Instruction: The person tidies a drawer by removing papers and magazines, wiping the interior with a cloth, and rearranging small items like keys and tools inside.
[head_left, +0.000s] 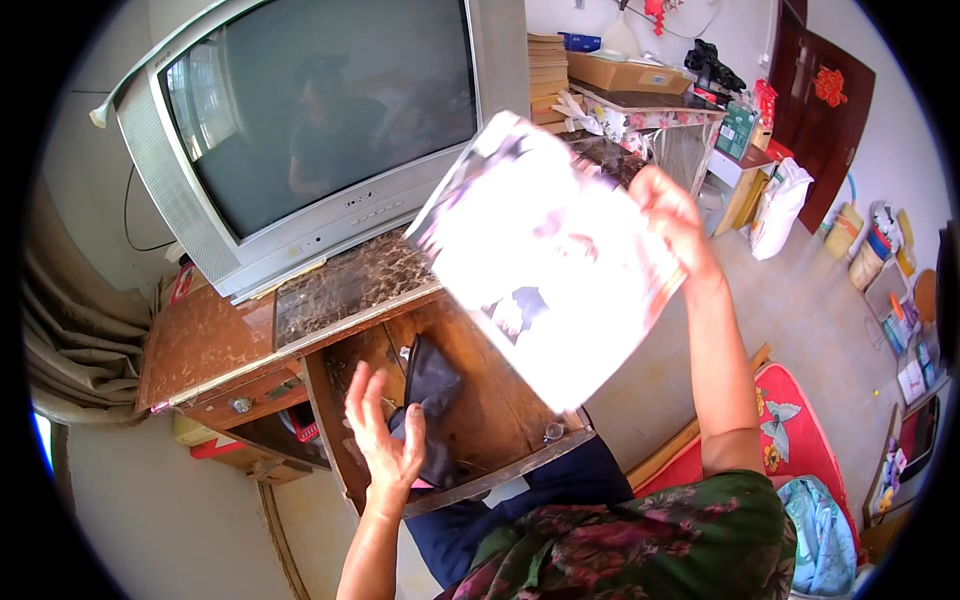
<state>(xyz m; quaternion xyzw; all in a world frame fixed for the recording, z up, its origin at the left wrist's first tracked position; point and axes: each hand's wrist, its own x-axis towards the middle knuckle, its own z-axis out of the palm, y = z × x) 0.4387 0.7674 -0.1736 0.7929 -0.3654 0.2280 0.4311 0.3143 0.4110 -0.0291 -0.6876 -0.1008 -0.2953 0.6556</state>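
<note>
My right hand (670, 215) pinches the edge of a large glossy printed sheet (547, 300), which glare washes out so its picture is mostly lost. The sheet hangs tilted over the right side of a pulled-out wooden drawer (491, 397). My left hand (385, 435) hovers over the drawer's left part with fingers apart and nothing in it. Beneath and beside that hand lies a dark cloth or soft pouch (435, 382) on the drawer's bottom. A small round clear object (554, 431) sits at the drawer's front right corner.
A Konka television (322, 127) stands on the marble-patterned cabinet (352, 289). Behind, to the right, are a stack of books or papers (546, 71) and a cardboard box (626, 73). A red-cushioned seat (802, 427) is at my right; a curtain (82, 322) hangs far left.
</note>
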